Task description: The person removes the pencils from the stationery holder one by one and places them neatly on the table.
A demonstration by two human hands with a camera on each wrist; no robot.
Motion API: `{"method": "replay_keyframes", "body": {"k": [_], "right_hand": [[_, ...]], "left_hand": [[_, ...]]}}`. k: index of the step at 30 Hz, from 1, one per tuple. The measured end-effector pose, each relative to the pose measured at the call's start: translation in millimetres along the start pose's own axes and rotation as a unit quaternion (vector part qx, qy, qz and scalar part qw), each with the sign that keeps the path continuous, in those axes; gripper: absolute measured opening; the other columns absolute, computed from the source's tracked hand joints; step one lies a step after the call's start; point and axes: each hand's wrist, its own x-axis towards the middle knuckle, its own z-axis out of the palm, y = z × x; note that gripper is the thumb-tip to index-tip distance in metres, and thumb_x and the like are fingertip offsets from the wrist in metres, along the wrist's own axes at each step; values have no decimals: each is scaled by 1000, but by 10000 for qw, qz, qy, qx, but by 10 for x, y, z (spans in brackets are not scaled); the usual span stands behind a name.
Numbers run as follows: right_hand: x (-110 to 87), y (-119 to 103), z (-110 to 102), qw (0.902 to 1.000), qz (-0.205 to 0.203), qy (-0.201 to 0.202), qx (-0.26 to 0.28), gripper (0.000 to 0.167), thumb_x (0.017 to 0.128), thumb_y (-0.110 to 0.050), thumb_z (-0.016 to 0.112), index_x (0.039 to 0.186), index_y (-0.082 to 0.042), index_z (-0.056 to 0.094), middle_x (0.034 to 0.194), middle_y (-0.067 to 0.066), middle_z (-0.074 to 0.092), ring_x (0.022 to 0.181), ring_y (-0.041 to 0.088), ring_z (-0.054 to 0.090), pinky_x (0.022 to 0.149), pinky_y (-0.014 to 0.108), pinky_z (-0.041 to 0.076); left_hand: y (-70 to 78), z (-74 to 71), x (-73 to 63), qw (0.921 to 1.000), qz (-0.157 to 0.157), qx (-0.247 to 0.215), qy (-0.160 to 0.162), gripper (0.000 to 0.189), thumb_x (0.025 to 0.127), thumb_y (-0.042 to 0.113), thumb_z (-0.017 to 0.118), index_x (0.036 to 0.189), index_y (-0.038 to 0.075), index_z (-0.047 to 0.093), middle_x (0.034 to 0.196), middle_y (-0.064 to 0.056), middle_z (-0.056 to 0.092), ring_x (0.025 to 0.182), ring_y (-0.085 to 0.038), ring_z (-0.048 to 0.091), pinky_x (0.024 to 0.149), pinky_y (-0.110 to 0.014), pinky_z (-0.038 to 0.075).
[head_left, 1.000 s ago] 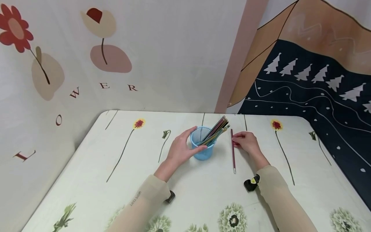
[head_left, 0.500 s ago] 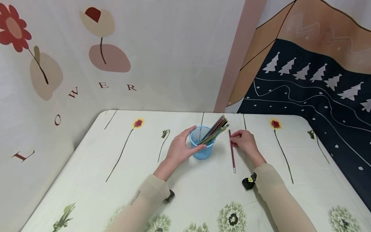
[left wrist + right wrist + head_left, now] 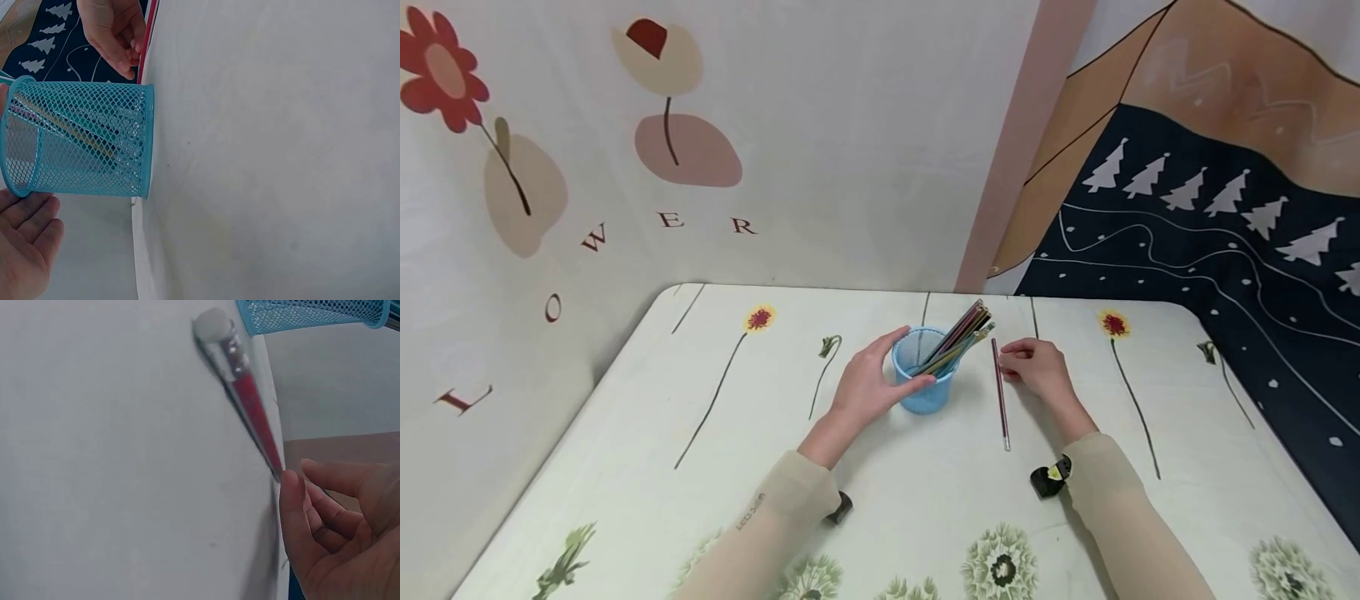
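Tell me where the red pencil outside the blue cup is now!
In the head view, the red pencil lies on the pale tabletop, to the right of the blue cup and just beside the right hand.

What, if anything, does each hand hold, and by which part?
The left hand holds the round blue mesh cup by its rim. The right hand is at the slim red pencil; whether it grips cannot be told.
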Motion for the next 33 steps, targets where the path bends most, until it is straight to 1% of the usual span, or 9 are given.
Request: {"method": "replay_keyframes", "body": {"k": [4,10,15,21,24,29,33], "right_hand": [[-70,-30,-34,10000,-13,26,71,28,98,-14,61,121,2,66,99,11,67,72,3,62,66,14,57],[-163,-92,-75,9995,-105,34,293,30,98,-14,63,124,2,63,102,11,65,74,4,63,69,14,58],[-256,-136,-91,9981,-275,-17,558,31,98,-14,63,125,2,62,104,10,65,76,1,62,72,14,59],[-385,-211,-87,9953,-496,-163,820,31,99,-12,62,125,4,62,106,11,66,78,0,63,76,17,60],[-457,-256,-80,9937,-592,-240,923,30,99,-11,61,125,4,61,110,14,66,80,0,64,77,17,60],[-549,-316,-61,9909,-726,-323,1086,31,99,-13,62,124,4,61,114,17,66,85,6,68,78,17,59],[-605,-347,-47,9891,-849,-333,1156,31,98,-13,63,124,4,61,116,20,65,83,2,67,78,17,60]], "left_hand": [[7,0,-1,10000,-7,-2,6,84,79,54,79,149,21,47,150,-5,53,137,-28,52,110,-49,47],[8,-10,-2,9999,-10,-125,1,84,78,51,81,149,19,48,148,-6,55,128,-29,60,102,-46,54],[7,-6,0,9998,-3,-194,-12,84,78,51,81,149,18,48,148,-8,55,128,-30,60,103,-46,54],[7,-2,0,9997,-35,-261,-2,84,78,50,82,148,18,48,148,-8,55,127,-31,61,102,-46,54],[9,-2,0,9996,-51,-294,-6,84,78,50,82,148,18,48,147,-8,56,126,-30,62,102,-45,55],[5,6,3,9994,-71,-347,-4,84,78,49,82,148,17,48,146,-9,57,125,-29,63,101,-42,55],[8,10,4,9990,-72,-446,14,84,78,47,83,148,17,48,145,-9,57,124,-29,63,101,-42,55]]}}
